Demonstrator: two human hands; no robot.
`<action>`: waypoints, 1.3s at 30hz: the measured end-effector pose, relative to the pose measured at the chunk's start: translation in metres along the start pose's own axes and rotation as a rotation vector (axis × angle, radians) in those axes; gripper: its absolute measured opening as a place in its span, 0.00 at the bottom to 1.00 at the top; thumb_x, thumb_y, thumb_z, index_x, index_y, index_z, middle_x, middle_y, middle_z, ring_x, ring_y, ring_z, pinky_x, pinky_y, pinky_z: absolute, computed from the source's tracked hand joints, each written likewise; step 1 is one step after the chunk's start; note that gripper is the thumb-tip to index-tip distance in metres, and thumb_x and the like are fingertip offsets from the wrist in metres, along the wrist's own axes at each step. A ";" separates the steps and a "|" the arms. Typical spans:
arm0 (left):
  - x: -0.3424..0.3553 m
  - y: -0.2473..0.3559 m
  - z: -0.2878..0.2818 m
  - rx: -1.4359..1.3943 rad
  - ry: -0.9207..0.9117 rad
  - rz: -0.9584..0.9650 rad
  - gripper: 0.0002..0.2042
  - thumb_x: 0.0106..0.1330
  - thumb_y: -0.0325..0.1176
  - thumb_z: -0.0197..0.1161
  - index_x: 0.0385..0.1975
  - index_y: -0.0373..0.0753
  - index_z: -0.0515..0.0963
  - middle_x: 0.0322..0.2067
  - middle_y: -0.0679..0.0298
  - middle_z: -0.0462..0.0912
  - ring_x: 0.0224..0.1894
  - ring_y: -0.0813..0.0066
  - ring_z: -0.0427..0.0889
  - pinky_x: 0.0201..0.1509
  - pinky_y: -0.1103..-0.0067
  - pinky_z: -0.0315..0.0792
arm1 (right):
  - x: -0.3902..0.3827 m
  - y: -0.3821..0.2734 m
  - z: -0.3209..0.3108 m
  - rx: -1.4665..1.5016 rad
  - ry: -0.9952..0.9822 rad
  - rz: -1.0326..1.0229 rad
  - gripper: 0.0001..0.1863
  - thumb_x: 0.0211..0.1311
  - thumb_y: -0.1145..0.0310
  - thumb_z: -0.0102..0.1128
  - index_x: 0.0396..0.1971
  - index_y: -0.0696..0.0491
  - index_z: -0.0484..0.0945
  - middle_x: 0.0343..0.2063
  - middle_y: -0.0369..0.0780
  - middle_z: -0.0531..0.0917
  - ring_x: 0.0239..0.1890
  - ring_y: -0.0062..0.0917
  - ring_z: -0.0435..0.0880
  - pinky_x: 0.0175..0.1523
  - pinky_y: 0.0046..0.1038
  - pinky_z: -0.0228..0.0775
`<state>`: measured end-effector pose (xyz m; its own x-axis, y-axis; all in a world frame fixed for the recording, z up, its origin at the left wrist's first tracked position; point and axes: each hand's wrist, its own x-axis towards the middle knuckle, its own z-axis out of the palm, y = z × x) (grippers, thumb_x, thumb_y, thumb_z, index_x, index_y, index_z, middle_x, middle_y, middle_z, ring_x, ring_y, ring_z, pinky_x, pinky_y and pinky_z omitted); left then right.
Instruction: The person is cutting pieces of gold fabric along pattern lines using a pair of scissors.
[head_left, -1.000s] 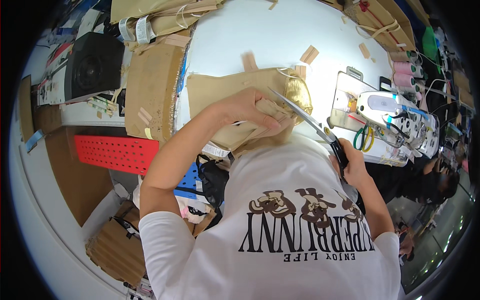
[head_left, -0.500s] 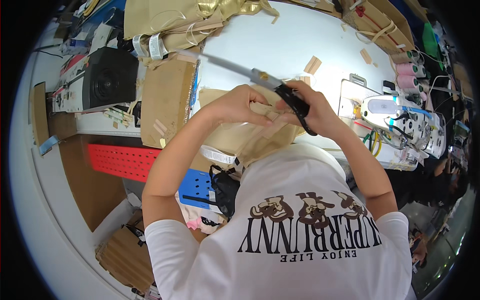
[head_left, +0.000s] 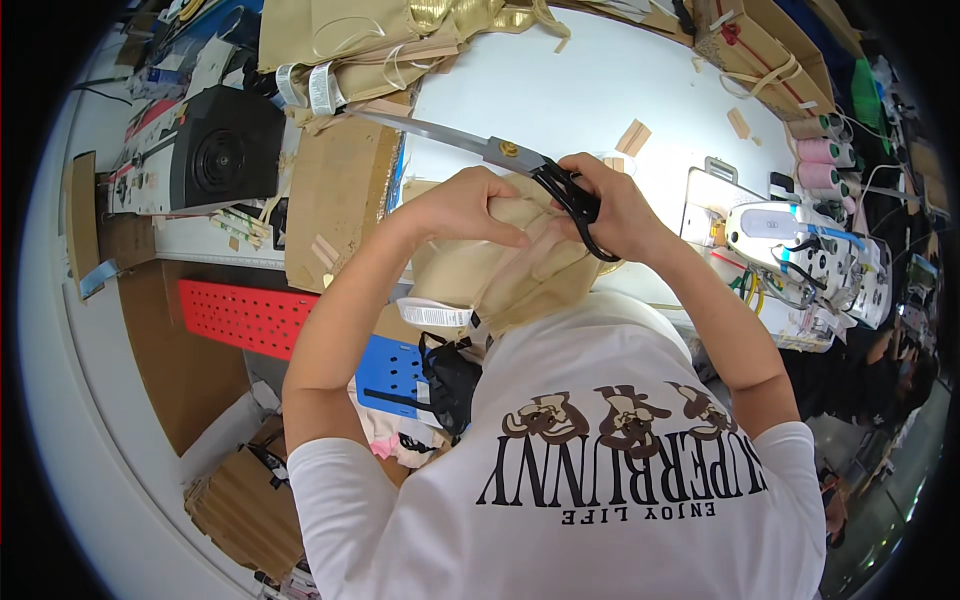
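Observation:
In my right hand [head_left: 630, 210] I hold large tailor's scissors [head_left: 508, 149] by their black handles. Their long blades look together and point to the far left, above the work. My left hand [head_left: 455, 205] pinches a beige fabric piece [head_left: 525, 275] in front of my body. The fabric is bunched and hangs down against my shirt. A white care label [head_left: 435, 313] sticks out at its left edge. The right fingers also lie close to the cloth; whether they grip it I cannot tell.
A white sewing machine [head_left: 775, 225] stands at the right, with pink thread cones [head_left: 820, 165] behind it. More beige fabric [head_left: 330, 40] lies at the far left. A dark boxy device [head_left: 225, 150], cardboard [head_left: 335, 200] and a red perforated panel [head_left: 240, 315] are on the left.
The scissors have slowed and now show sharply, slightly lower and further left at the handles. The cloth has opened out below my hands, and its label lies flatter.

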<state>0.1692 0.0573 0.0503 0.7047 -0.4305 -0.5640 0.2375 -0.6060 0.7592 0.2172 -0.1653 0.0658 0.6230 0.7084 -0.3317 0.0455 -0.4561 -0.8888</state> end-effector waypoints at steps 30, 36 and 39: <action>0.007 -0.010 0.031 -0.507 -0.075 0.093 0.09 0.49 0.34 0.72 0.25 0.38 0.81 0.20 0.78 0.72 0.24 0.91 0.65 0.26 0.87 0.58 | -0.022 0.009 -0.005 0.318 -0.043 0.167 0.32 0.45 0.73 0.72 0.50 0.55 0.66 0.28 0.34 0.79 0.28 0.11 0.72 0.34 0.14 0.64; 0.006 -0.011 0.037 -0.649 -0.024 0.090 0.09 0.50 0.34 0.72 0.26 0.37 0.81 0.21 0.77 0.74 0.25 0.92 0.66 0.27 0.87 0.59 | -0.028 0.018 -0.013 0.259 0.068 0.033 0.33 0.44 0.74 0.73 0.51 0.57 0.65 0.28 0.37 0.80 0.31 0.15 0.77 0.37 0.17 0.70; 0.003 -0.008 0.038 -0.765 -0.018 0.048 0.10 0.50 0.33 0.72 0.29 0.36 0.82 0.25 0.74 0.78 0.27 0.91 0.71 0.30 0.88 0.64 | -0.054 0.022 -0.030 0.019 0.252 -0.082 0.36 0.42 0.74 0.74 0.53 0.59 0.65 0.29 0.38 0.81 0.32 0.18 0.80 0.39 0.20 0.73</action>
<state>0.1438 0.0355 0.0304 0.7163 -0.4594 -0.5252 0.6082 0.0421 0.7927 0.2080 -0.2297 0.0739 0.7930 0.5846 -0.1712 0.0904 -0.3909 -0.9160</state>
